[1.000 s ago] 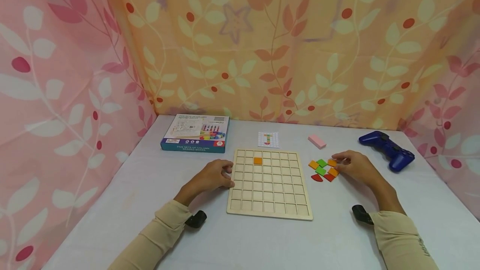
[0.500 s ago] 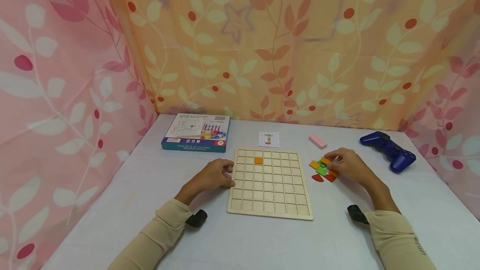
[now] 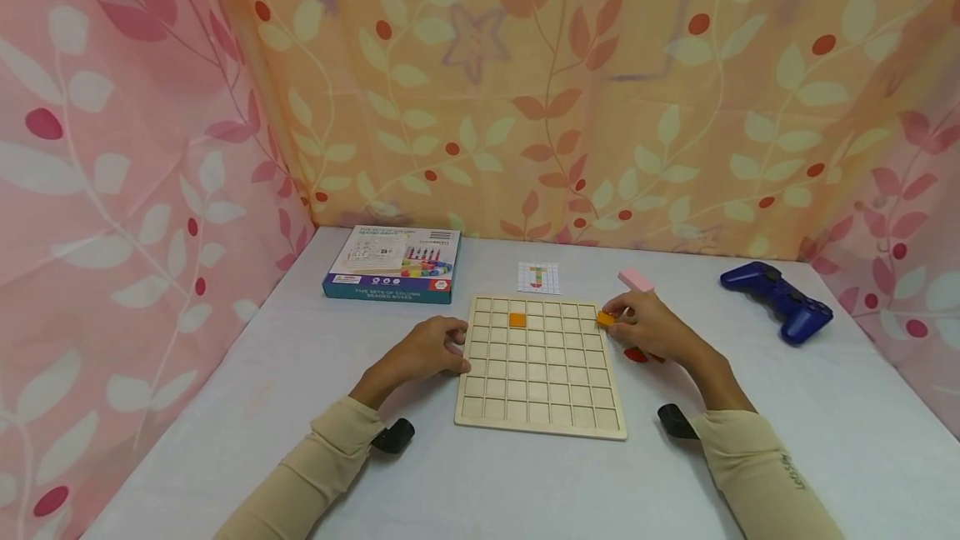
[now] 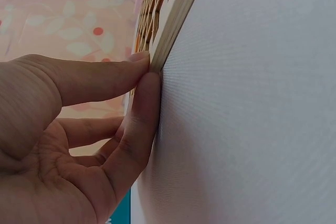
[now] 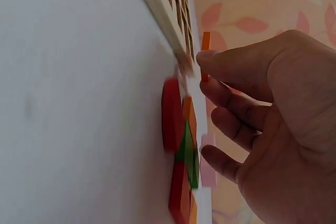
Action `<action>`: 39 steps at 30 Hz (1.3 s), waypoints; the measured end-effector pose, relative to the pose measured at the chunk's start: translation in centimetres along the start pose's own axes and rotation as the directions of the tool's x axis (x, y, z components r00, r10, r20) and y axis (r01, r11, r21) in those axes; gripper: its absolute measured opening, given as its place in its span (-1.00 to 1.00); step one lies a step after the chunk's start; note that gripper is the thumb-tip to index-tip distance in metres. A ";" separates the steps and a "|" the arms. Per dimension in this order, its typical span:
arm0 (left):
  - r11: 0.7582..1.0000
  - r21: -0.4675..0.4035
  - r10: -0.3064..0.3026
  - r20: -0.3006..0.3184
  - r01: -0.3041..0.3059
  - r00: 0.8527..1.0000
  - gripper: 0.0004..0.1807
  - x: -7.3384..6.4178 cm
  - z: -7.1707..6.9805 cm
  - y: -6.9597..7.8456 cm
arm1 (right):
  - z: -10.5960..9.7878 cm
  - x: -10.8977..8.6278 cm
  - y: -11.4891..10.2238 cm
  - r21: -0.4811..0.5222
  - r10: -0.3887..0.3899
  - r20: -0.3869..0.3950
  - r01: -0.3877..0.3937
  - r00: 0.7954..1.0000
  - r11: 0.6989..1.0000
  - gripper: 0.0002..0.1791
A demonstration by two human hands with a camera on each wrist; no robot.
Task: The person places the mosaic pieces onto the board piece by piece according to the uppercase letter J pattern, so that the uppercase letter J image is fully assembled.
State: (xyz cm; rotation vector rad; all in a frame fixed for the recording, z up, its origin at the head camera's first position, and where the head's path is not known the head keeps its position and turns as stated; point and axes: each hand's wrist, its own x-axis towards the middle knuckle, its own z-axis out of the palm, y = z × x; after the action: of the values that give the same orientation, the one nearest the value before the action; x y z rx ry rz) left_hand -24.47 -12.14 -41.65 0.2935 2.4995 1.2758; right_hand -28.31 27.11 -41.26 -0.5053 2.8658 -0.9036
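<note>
A wooden grid board (image 3: 536, 386) lies on the white table, with one orange square tile (image 3: 517, 320) set in a cell near its top. At the board's left edge, my left hand (image 3: 425, 350) pinches the rim between thumb and finger, which the left wrist view shows close up. My right hand (image 3: 651, 327) holds a second orange tile (image 3: 605, 319) by its edges, raised beside the board's upper right corner. Beneath that hand lie red pieces (image 3: 635, 354), plus green (image 5: 185, 148) and orange tiles in the right wrist view, mostly hidden from the head view.
Behind the board lies a small pattern card (image 3: 538, 277) with a coloured figure on a grid. A pink block (image 3: 636, 279) sits behind the right hand. A blue game controller (image 3: 776, 300) rests at far right, and a flat box (image 3: 392, 265) at back left.
The right hand has picked up an orange tile from the loose pile and carried it left to the board's right edge. My left hand keeps its place on the board.
</note>
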 end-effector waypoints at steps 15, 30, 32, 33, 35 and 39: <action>1.000 0.013 -0.006 -0.002 0.006 1.000 -0.26 -0.1 0.0 0.3 | 3.0 2.6 -4.1 -0.022 -0.093 0.011 0.094 0.996 0.995 -0.73; 1.000 -0.008 -0.005 -0.002 0.005 1.000 -0.25 -0.1 0.1 0.1 | 3.9 3.1 -4.9 -0.071 -0.144 0.014 0.145 0.989 0.987 -0.73; 1.000 -0.007 -0.005 -0.003 0.005 1.000 -0.25 -0.1 0.1 0.1 | 3.9 3.1 -5.0 -0.064 -0.142 0.015 0.143 0.990 0.988 -0.73; 1.000 -0.006 -0.005 -0.004 0.005 1.000 -0.25 -0.1 0.0 0.1 | 3.9 3.1 -5.0 -0.059 -0.137 0.018 0.138 0.990 0.989 -0.72; 1.000 -0.001 -0.003 -0.005 0.003 1.000 -0.25 -0.1 0.1 0.1 | 3.8 3.1 -5.2 -0.052 -0.126 0.026 0.127 0.992 0.991 -0.71; 1.000 0.007 0.000 -0.011 0.000 1.000 -0.25 -0.1 0.1 0.0 | 3.7 3.0 -5.3 -0.041 -0.109 0.045 0.111 0.993 0.993 -0.67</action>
State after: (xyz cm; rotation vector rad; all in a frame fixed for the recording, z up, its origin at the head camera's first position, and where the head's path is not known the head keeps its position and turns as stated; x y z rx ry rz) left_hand -24.37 -12.06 -41.70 0.2887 2.5136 1.2720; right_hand -28.89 20.00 -41.21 -0.6848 2.8489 -0.8374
